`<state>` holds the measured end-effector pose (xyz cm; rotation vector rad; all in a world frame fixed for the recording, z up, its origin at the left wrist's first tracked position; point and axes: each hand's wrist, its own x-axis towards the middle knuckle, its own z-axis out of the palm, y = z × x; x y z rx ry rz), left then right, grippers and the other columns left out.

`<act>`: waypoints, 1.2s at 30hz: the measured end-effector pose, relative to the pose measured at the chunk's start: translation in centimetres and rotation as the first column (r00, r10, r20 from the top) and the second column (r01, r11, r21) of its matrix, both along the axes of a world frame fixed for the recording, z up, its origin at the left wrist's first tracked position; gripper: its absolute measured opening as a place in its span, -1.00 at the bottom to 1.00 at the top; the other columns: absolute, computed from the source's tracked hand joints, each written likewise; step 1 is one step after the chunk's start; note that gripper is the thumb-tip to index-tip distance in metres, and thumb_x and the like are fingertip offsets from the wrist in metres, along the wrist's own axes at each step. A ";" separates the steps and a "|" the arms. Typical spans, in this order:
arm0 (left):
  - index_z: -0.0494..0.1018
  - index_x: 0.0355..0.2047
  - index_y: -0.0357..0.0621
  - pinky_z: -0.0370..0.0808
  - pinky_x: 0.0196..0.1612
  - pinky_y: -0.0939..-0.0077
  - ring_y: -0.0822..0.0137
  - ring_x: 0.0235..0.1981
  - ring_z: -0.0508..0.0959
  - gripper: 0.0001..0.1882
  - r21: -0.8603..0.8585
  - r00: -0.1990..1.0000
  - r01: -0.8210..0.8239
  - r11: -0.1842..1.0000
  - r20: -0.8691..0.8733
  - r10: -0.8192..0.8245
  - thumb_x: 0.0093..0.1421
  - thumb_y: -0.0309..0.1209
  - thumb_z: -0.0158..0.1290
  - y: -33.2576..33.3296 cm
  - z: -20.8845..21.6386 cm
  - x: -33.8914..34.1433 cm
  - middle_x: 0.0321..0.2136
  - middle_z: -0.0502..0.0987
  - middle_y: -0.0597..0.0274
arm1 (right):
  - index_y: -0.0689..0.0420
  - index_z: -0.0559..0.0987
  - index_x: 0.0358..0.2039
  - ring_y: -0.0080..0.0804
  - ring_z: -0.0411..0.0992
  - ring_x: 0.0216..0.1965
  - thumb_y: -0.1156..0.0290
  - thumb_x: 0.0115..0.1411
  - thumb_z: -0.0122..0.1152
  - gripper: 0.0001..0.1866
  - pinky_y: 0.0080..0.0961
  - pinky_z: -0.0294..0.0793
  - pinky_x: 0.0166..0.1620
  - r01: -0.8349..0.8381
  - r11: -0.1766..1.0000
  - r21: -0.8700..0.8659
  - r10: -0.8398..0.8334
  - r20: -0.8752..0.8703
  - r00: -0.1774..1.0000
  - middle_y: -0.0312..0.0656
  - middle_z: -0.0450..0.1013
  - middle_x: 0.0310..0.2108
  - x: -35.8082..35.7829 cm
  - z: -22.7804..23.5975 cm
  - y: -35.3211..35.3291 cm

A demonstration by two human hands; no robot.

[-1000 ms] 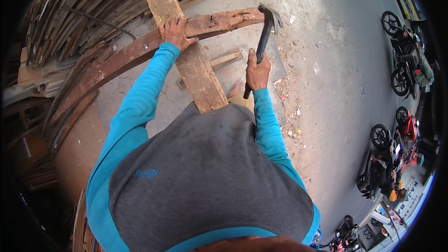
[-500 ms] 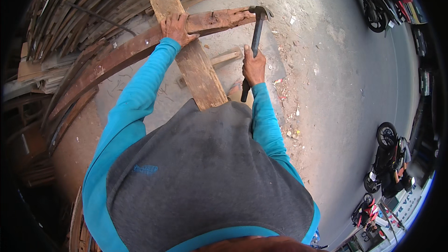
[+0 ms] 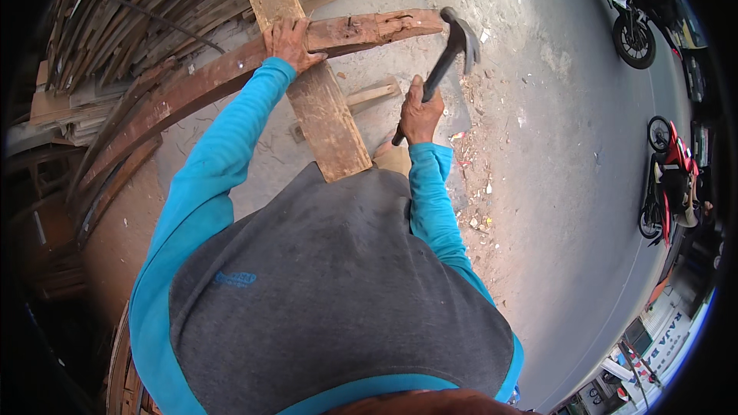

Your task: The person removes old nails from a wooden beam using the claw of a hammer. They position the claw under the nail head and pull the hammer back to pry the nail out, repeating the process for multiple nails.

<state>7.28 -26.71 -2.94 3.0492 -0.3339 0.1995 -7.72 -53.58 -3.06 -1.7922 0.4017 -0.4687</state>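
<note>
My left hand grips a worn, flat wooden plank where it lies across a thick reddish-brown beam. Its fingers curl over the plank and the thumb points right along the beam. The plank's near end reaches my shirt front. In my right hand, closed around the handle, is a black claw hammer. The hammer is tilted up and to the right, its head just past the beam's splintered right end. The tip of the handle pokes out below my fist.
A big stack of old boards fills the far left. A short wood block lies on the ground under the plank. Litter and dirt line the road edge. A red motorcycle and a dark one are on the road at right.
The hammer has turned from nearly upright to leaning right, its head shifting right and slightly down off the beam end. My left hand stays put. On the road, the motorcycles have changed.
</note>
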 end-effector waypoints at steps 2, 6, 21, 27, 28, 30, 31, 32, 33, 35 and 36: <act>0.37 0.20 0.21 0.12 0.30 0.00 0.03 0.23 0.31 -0.06 -0.023 0.996 -0.027 0.999 -0.083 0.025 -0.22 0.08 0.50 0.0 0.0 -0.3 0.11 0.37 0.16 | 0.21 0.42 -0.50 -0.56 0.20 -0.59 0.06 0.41 0.18 -0.51 -0.42 0.27 -0.51 -0.056 0.998 0.022 0.059 -0.152 0.987 -0.33 0.29 -0.66 0.5 -3.0 0.8; 0.37 0.20 0.20 0.10 0.31 0.01 0.04 0.23 0.31 -0.06 -0.038 0.999 0.015 0.999 -0.044 -0.017 -0.21 0.08 0.50 1.0 -2.1 -2.3 0.10 0.37 0.18 | 0.10 0.37 -0.39 -0.69 0.18 -0.73 0.08 0.42 0.18 -0.62 -0.63 0.16 -0.69 -0.069 0.973 0.220 0.065 0.025 0.998 -0.42 0.23 -0.68 0.7 4.7 -0.9; 0.36 0.21 0.16 0.07 0.34 -0.03 -0.05 0.30 0.26 -0.07 -0.080 0.997 -0.008 0.997 -0.073 0.002 -0.18 0.06 0.48 0.7 -0.1 -0.8 0.16 0.37 0.12 | 0.33 0.32 0.24 -0.36 0.58 -0.30 0.44 0.36 0.03 -0.53 -0.59 0.56 -0.42 -0.130 0.934 0.332 0.173 -0.105 0.979 0.00 0.53 -0.21 -3.8 12.4 -3.6; 0.37 0.20 0.12 0.05 0.36 -0.03 -0.04 0.28 0.28 -0.07 -0.132 0.999 0.041 0.990 -0.011 -0.043 -0.19 0.05 0.49 1.4 -1.3 -0.4 0.16 0.38 0.12 | 0.44 0.37 0.15 0.01 0.62 -0.09 0.20 0.36 -0.02 -0.45 -0.38 0.71 -0.24 -0.353 0.784 0.511 0.334 0.133 0.933 0.23 0.51 -0.07 -3.9 13.5 -5.9; 0.37 0.20 0.12 0.05 0.36 -0.03 -0.04 0.27 0.28 -0.07 -0.123 0.999 0.044 0.991 -0.013 -0.046 -0.19 0.05 0.48 1.4 -1.3 -0.5 0.16 0.38 0.13 | 0.44 0.37 0.15 0.02 0.62 -0.08 0.17 0.38 0.00 -0.43 -0.40 0.71 -0.23 -0.370 0.764 0.528 0.326 0.178 0.928 0.24 0.51 -0.06 -3.9 13.9 -5.7; 0.38 0.20 0.12 0.06 0.36 -0.03 -0.03 0.27 0.29 -0.07 -0.101 0.999 0.047 0.994 -0.012 -0.048 -0.18 0.05 0.48 1.5 -1.2 -0.4 0.17 0.38 0.13 | 0.41 0.40 0.13 -0.09 0.63 -0.09 0.08 0.37 0.17 -0.39 -0.43 0.69 -0.22 -0.311 0.864 0.397 0.338 0.000 0.941 0.15 0.57 -0.17 -4.2 14.3 -5.4; 0.38 0.19 0.12 0.06 0.36 -0.04 -0.01 0.27 0.30 -0.09 -0.147 0.997 0.066 0.987 0.048 -0.059 -0.17 0.06 0.48 1.7 -1.1 -0.4 0.17 0.39 0.13 | 0.39 0.42 0.13 -0.13 0.63 -0.10 0.08 0.36 0.22 -0.40 -0.43 0.68 -0.21 -0.284 0.910 0.303 0.337 -0.141 0.931 0.11 0.58 -0.20 -4.2 14.3 -5.6; 0.39 0.18 0.12 0.07 0.36 -0.06 0.02 0.26 0.32 -0.11 -0.191 0.992 0.085 0.978 0.108 -0.065 -0.15 0.06 0.47 1.9 -1.0 -0.4 0.16 0.39 0.12 | 0.37 0.43 0.12 -0.16 0.63 -0.11 0.07 0.34 0.26 -0.40 -0.43 0.67 -0.20 -0.270 0.942 0.202 0.319 -0.278 0.906 0.08 0.59 -0.23 -3.9 14.3 -6.0; 0.40 0.17 0.11 0.07 0.36 -0.07 0.04 0.26 0.33 -0.13 -0.233 0.985 0.106 0.967 0.157 -0.070 -0.14 0.06 0.47 1.8 -1.3 -1.1 0.16 0.40 0.11 | 0.27 0.54 0.03 -0.22 0.62 -0.15 0.11 0.32 0.32 -0.51 -0.37 0.62 -0.14 -0.318 0.937 0.142 0.347 -0.300 0.889 -0.06 0.61 -0.28 -3.8 13.5 -6.9; 0.40 0.17 0.06 0.12 0.36 -0.05 0.04 0.27 0.33 -0.15 -0.343 0.967 0.199 0.918 0.221 -0.127 -0.11 0.02 0.46 0.1 -0.8 -3.2 0.17 0.39 0.11 | 0.18 0.62 -0.06 -0.26 0.57 -0.20 0.15 0.32 0.33 -0.64 -0.33 0.53 -0.05 -0.357 0.843 -0.402 0.295 -0.207 0.933 -0.13 0.59 -0.29 -2.6 11.7 -8.3; 0.40 0.17 0.04 0.14 0.35 -0.04 0.04 0.27 0.33 -0.16 -0.382 0.950 0.260 0.887 0.264 -0.165 -0.09 0.00 0.46 -1.0 -0.1 -3.6 0.18 0.39 0.11 | 0.16 0.63 -0.08 -0.27 0.55 -0.21 0.16 0.31 0.34 -0.66 -0.33 0.51 -0.02 -0.270 0.701 -0.661 0.288 -0.084 0.954 -0.15 0.58 -0.30 -2.0 10.3 -9.2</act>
